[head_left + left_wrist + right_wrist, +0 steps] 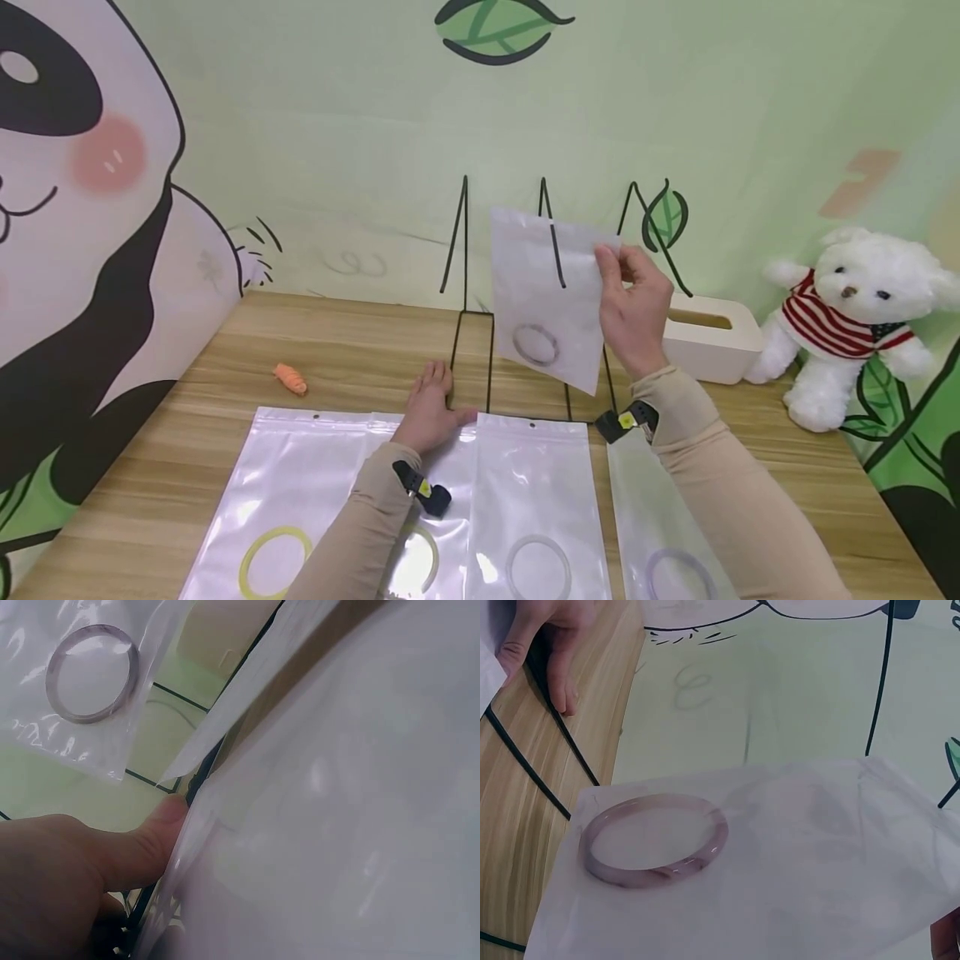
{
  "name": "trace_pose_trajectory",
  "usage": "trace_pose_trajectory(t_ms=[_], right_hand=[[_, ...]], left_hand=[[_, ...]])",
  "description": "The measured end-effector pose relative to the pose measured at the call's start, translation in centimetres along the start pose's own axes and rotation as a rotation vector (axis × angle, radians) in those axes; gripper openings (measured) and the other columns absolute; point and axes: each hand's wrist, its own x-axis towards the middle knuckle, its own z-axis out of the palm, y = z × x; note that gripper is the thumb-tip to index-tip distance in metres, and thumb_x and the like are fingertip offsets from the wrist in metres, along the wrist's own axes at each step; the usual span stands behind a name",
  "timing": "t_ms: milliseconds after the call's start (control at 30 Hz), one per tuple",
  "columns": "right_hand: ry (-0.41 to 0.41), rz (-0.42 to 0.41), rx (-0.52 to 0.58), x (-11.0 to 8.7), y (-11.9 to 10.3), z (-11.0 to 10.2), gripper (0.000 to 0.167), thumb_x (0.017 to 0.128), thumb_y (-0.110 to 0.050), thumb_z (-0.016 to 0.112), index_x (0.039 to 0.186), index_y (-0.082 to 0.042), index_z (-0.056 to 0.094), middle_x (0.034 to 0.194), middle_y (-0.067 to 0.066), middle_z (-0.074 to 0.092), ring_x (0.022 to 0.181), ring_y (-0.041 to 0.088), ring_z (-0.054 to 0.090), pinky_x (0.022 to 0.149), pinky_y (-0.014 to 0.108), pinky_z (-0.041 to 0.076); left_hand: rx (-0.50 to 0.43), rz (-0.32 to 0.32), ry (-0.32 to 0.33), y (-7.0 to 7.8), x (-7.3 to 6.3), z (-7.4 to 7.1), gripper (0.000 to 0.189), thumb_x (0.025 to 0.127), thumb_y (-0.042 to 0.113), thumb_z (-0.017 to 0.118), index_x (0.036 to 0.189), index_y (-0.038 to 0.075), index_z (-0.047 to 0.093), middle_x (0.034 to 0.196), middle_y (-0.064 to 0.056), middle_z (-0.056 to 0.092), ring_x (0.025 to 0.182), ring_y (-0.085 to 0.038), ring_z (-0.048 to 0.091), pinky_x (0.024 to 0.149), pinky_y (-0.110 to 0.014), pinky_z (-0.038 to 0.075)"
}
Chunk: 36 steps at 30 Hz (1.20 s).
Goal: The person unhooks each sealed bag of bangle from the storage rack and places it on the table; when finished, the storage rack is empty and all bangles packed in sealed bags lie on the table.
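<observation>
My right hand (636, 308) pinches the right edge of a clear zip bag (543, 283), thumb in front. Low inside the bag lies a mottled purplish-grey bangle (656, 879). A black wire display rack (491, 367) stands against the wall, and its middle prong passes in front of the raised bag. My left hand (429, 417) rests at the rack's left side with fingers extended. Its thumb touches the top edge of a bagged clear bangle's pouch (536, 475) at the front; the left wrist view shows the thumb (154, 844) beside that plastic.
More bags line the front, one with a yellow bangle (244, 573), another with a lilac bangle (686, 557). An orange carrot-like piece (290, 379) lies left. To the right are a cream tissue box (712, 342) and a white teddy bear (855, 308).
</observation>
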Motion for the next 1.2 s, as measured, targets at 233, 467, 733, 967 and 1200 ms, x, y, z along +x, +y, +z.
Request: trace_pose_trajectory(t_ms=[233, 467, 733, 967, 1200], right_hand=[[0.003, -0.004, -0.001, -0.3, -0.3, -0.2, 0.020, 0.096, -0.016, 0.063, 0.095, 0.003, 0.070, 0.082, 0.013, 0.068, 0.072, 0.009, 0.055, 0.067, 0.016, 0.044], [0.018, -0.006, 0.003, -0.5, -0.6, -0.5, 0.019, 0.095, -0.015, 0.064, 0.096, 0.002, 0.071, 0.085, 0.011, 0.069, 0.072, 0.008, 0.056, 0.066, 0.016, 0.045], [0.023, -0.028, 0.019, -0.7, -1.0, -0.7, 0.017, 0.095, -0.010, 0.063, 0.095, 0.006, 0.070, 0.084, 0.016, 0.068, 0.072, 0.009, 0.055, 0.067, 0.018, 0.044], [0.034, -0.055, 0.033, -1.1, -3.8, -1.5, 0.013, 0.092, 0.000, 0.063, 0.094, 0.012, 0.068, 0.082, 0.022, 0.066, 0.071, 0.007, 0.054, 0.067, 0.017, 0.043], [0.043, -0.095, 0.049, -1.3, -3.6, -1.8, 0.011, 0.091, 0.002, 0.063, 0.091, 0.011, 0.069, 0.079, 0.022, 0.065, 0.070, 0.007, 0.053, 0.067, 0.016, 0.043]], left_hand=[[-0.002, 0.002, -0.002, 0.1, 0.0, 0.0, 0.091, 0.084, 0.034, 0.075, 0.146, -0.012, 0.026, 0.156, -0.027, 0.013, 0.146, -0.036, 0.004, 0.118, -0.047, 0.003], [-0.004, 0.007, 0.004, 0.0, 0.0, 0.0, 0.090, 0.084, 0.033, 0.075, 0.145, -0.013, 0.028, 0.156, -0.027, 0.014, 0.146, -0.037, 0.005, 0.118, -0.048, 0.004], [-0.012, -0.008, -0.010, 0.1, 0.0, -0.1, 0.091, 0.084, 0.034, 0.075, 0.146, -0.012, 0.026, 0.156, -0.026, 0.012, 0.147, -0.035, 0.003, 0.118, -0.046, 0.002], [-0.015, -0.018, -0.009, 0.1, 0.0, 0.0, 0.092, 0.084, 0.034, 0.075, 0.146, -0.011, 0.025, 0.157, -0.024, 0.011, 0.147, -0.034, 0.003, 0.118, -0.045, 0.002], [-0.010, -0.022, -0.007, 0.2, 0.1, -0.1, 0.091, 0.084, 0.034, 0.075, 0.146, -0.010, 0.025, 0.157, -0.024, 0.011, 0.147, -0.033, 0.002, 0.118, -0.044, 0.001]])
